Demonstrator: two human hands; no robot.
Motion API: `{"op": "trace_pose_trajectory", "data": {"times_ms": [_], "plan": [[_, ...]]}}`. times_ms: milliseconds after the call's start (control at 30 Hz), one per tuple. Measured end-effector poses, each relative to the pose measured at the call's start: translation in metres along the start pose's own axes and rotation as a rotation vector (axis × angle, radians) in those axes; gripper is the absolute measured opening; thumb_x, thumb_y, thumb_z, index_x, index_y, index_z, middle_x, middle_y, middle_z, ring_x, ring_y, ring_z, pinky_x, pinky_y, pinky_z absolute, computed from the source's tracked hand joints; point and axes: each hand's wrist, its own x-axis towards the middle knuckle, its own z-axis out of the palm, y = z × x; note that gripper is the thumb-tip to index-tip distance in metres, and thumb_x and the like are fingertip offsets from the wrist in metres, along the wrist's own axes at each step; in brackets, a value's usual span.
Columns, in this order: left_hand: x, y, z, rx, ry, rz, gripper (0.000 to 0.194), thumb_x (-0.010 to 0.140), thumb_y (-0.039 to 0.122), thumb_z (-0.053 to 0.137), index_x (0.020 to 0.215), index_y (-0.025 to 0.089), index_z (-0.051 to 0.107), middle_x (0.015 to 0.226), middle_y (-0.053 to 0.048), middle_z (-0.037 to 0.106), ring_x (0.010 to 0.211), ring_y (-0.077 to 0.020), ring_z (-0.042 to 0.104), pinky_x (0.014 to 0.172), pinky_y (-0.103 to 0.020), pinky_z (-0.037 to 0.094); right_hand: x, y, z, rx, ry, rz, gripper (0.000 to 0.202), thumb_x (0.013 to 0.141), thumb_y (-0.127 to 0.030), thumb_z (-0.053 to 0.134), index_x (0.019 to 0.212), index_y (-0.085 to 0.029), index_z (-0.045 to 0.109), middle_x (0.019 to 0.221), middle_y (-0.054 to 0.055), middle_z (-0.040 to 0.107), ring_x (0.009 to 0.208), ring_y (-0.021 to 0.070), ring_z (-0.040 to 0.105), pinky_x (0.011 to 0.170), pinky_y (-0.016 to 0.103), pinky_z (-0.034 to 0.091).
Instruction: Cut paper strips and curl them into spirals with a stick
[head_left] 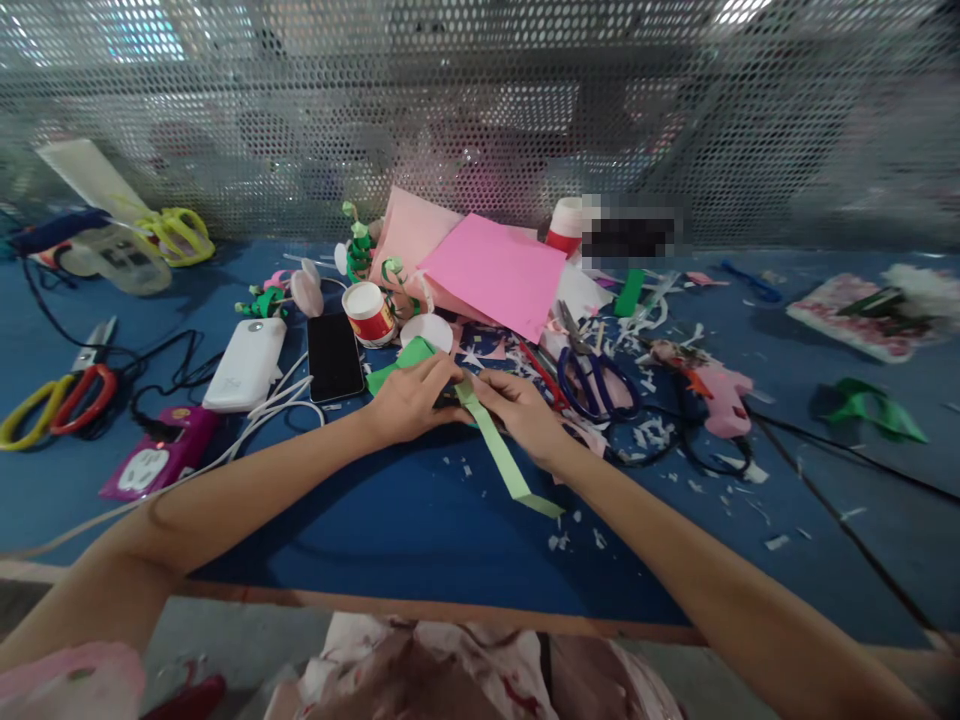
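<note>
A light green paper strip (496, 445) hangs from between my hands over the blue tabletop, its lower end bent to the right. My left hand (411, 400) pinches the strip's upper end with curled fingers. From the other side, my right hand (519, 408) grips the same end between thumb and fingers. The fingertips cover the top of the strip. Just behind my left hand lies a piece of darker green paper (414, 352), partly hidden by the fingers. A white disc (427, 332) rests behind it. Dark blue-handled scissors (592, 380) lie right of my right hand.
Pink paper sheets (495, 268) lean towards the perforated metal screen (480, 130). Left are a phone (334, 357), a white power bank (246, 365), a purple box (161, 450) and yellow-red scissors (64, 400). A pink glue gun (724, 398) with its cord and paper scraps lie right.
</note>
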Motion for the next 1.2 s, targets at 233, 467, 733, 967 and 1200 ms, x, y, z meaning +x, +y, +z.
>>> {"op": "trace_pose_trajectory", "data": {"times_ms": [233,467,733,967,1200], "plan": [[-0.005,0.004,0.004,-0.126,-0.028,-0.065,0.024,0.086,0.038,0.041,0.093,0.015,0.044,0.082,-0.005,0.056,0.064,-0.0114,0.053,0.054,-0.021,0.04,0.001,0.003,0.003,-0.009,-0.008,-0.053,0.034,0.076,-0.044,0.051,0.057,-0.019,0.039,0.052,-0.006,0.031,0.047,0.007,0.027,0.045,0.023,0.022],[-0.002,0.01,0.008,-0.427,-0.04,-0.263,0.014,0.085,0.028,0.04,0.091,0.016,0.039,0.077,-0.002,0.052,0.066,-0.0114,0.05,0.06,-0.024,0.041,0.003,0.012,0.01,0.071,0.02,-0.043,0.028,0.074,-0.041,0.055,0.061,-0.019,0.045,0.047,-0.007,0.034,0.042,0.0066,0.028,0.042,0.022,0.021],[0.005,0.015,0.008,-0.798,-0.12,-0.526,0.029,0.082,0.043,0.044,0.081,0.015,0.044,0.056,0.005,0.041,0.047,-0.0054,0.037,0.044,-0.019,0.03,0.005,0.015,0.005,0.025,0.039,-0.103,0.031,0.077,-0.046,0.052,0.064,-0.017,0.05,0.048,-0.006,0.038,0.041,0.0055,0.03,0.04,0.021,0.022],[0.005,0.014,0.012,-1.115,-0.082,-0.608,0.041,0.072,0.053,0.054,0.078,0.014,0.045,0.056,0.006,0.043,0.044,-0.0041,0.042,0.042,-0.018,0.035,0.004,0.015,0.008,0.001,0.114,-0.014,0.05,0.067,-0.069,0.047,0.055,-0.02,0.043,0.045,-0.005,0.036,0.039,0.0078,0.03,0.038,0.024,0.026],[0.007,0.017,0.007,-1.189,-0.21,-0.616,0.041,0.069,0.05,0.059,0.074,0.011,0.049,0.058,0.002,0.054,0.045,-0.0055,0.05,0.044,-0.019,0.04,0.002,0.006,0.002,-0.059,0.044,0.009,0.055,0.068,-0.072,0.04,0.058,-0.019,0.053,0.044,-0.002,0.043,0.041,0.0101,0.039,0.04,0.025,0.03]]}}
